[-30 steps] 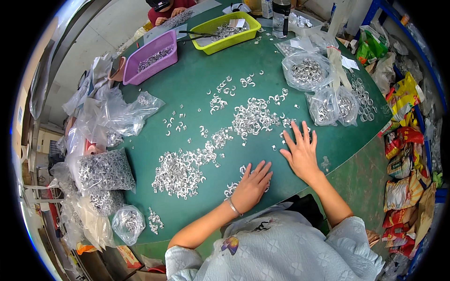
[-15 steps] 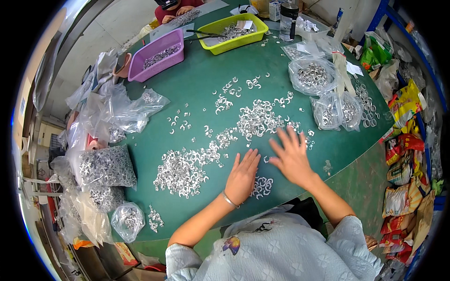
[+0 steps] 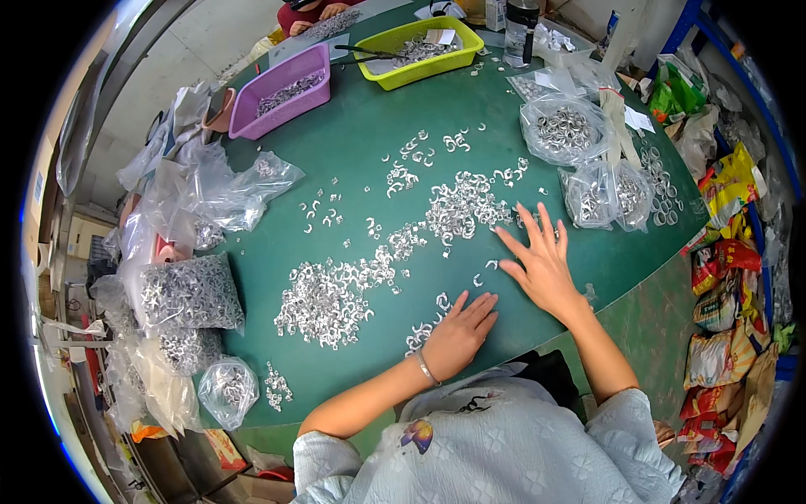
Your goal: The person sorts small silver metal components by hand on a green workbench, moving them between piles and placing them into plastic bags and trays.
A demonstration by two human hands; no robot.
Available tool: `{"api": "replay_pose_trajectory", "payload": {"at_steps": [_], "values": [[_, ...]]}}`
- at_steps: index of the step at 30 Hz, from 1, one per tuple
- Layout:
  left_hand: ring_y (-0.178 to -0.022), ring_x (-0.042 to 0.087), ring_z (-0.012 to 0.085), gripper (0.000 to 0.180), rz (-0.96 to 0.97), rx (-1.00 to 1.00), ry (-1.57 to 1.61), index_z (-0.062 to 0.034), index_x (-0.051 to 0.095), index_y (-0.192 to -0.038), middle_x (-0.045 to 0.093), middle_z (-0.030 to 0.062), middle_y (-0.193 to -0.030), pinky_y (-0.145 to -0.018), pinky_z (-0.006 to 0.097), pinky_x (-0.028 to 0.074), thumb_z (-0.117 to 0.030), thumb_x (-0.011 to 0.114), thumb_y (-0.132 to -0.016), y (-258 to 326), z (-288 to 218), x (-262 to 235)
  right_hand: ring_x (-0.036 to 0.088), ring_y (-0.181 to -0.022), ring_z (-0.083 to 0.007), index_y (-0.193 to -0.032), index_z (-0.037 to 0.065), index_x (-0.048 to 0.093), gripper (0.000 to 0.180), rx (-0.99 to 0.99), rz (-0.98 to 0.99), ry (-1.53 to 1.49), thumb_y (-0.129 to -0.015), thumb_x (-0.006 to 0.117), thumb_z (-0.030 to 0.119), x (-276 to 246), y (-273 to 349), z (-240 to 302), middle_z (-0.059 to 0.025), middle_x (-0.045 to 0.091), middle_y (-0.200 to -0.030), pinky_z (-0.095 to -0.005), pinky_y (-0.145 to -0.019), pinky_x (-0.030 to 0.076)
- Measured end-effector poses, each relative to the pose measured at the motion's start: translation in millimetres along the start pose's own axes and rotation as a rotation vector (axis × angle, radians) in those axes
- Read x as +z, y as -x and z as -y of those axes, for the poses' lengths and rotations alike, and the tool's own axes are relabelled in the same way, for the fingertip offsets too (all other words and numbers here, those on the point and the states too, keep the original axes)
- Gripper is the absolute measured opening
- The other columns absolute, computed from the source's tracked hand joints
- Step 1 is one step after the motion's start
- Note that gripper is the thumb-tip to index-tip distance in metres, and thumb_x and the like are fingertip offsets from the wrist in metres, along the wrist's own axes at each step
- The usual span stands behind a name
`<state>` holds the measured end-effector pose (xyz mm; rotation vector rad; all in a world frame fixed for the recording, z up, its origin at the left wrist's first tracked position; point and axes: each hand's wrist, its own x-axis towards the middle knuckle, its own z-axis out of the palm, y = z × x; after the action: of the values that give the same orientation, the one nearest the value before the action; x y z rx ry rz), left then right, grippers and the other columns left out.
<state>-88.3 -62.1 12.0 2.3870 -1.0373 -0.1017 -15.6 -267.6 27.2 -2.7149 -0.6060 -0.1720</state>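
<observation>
Right hand (image 3: 546, 270) has its fingers spread wide just beside the main heap of silvery pieces (image 3: 460, 206) on this green table (image 3: 353, 155); left hand (image 3: 457, 338) is flattened out, fingers nearly together, by a smaller cluster (image 3: 419, 337). Purple basket (image 3: 287, 116) sits way past them.

- The place looks like a small workshop for handwork.
- Heaps of small silvery pieces (image 3: 317, 309) lie on a large green table (image 3: 348, 139).
- A purple basket (image 3: 294, 114), a yellow-green basket (image 3: 428, 71) and clear plastic bags (image 3: 191, 294) hold more such pieces.
- A second person's hands (image 3: 333, 10) are at the table's far end.
- Colourful packets (image 3: 729, 181) crowd the right side.
</observation>
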Motion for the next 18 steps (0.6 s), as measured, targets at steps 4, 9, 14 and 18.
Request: {"api": "replay_pose_trajectory", "payload": {"at_steps": [4, 9, 14, 18], "values": [[-0.13, 0.045, 0.031, 0.041, -0.014, -0.019, 0.007, 0.0014, 0.056, -0.12, 0.049, 0.0175, -0.135, -0.109, 0.052, 0.031, -0.002, 0.06, -0.079, 6, 2, -4, 0.017, -0.141, -0.042, -0.127, 0.015, 0.06, 0.045, 0.0, 0.001, -0.016, -0.087, 0.064, 0.035, 16, 3, -2, -0.0155, 0.029, -0.15, -0.0643, -0.108, 0.017], [-0.128, 0.047, 0.0321, 0.041, -0.088, -0.105, 0.089, -0.0008, 0.057, -0.121, 0.05, 0.0171, -0.134, -0.108, 0.052, 0.032, 0.0, 0.059, -0.08, 22, 3, -2, 0.017, -0.142, -0.0418, -0.126, 0.014, 0.061, 0.046, -0.044, 0.238, -0.105, -0.085, 0.066, 0.035, -18, 28, 10, -0.0142, 0.029, -0.151, -0.0634, -0.109, 0.016], [-0.13, 0.044, 0.0324, 0.047, -0.194, -0.252, 0.07, -0.0022, 0.051, -0.129, 0.045, 0.0166, -0.14, -0.109, 0.054, 0.031, -0.001, 0.058, -0.083, 8, 4, 1, 0.016, -0.142, -0.0409, -0.129, 0.013, 0.058, 0.053, -0.082, 0.171, -0.013, -0.083, 0.067, 0.038, -14, 24, 14, -0.015, 0.028, -0.151, -0.0627, -0.11, 0.015], [-0.132, 0.041, 0.033, 0.05, -0.085, -0.19, -0.098, 0.0004, 0.044, -0.135, 0.039, 0.0169, -0.145, -0.109, 0.054, 0.028, -0.004, 0.055, -0.086, 9, 7, 0, 0.014, -0.143, -0.0409, -0.132, 0.01, 0.054, 0.058, -0.107, 0.319, -0.069, -0.083, 0.067, 0.038, -16, 47, 27, -0.0164, 0.026, -0.152, -0.0625, -0.11, 0.015]]}}
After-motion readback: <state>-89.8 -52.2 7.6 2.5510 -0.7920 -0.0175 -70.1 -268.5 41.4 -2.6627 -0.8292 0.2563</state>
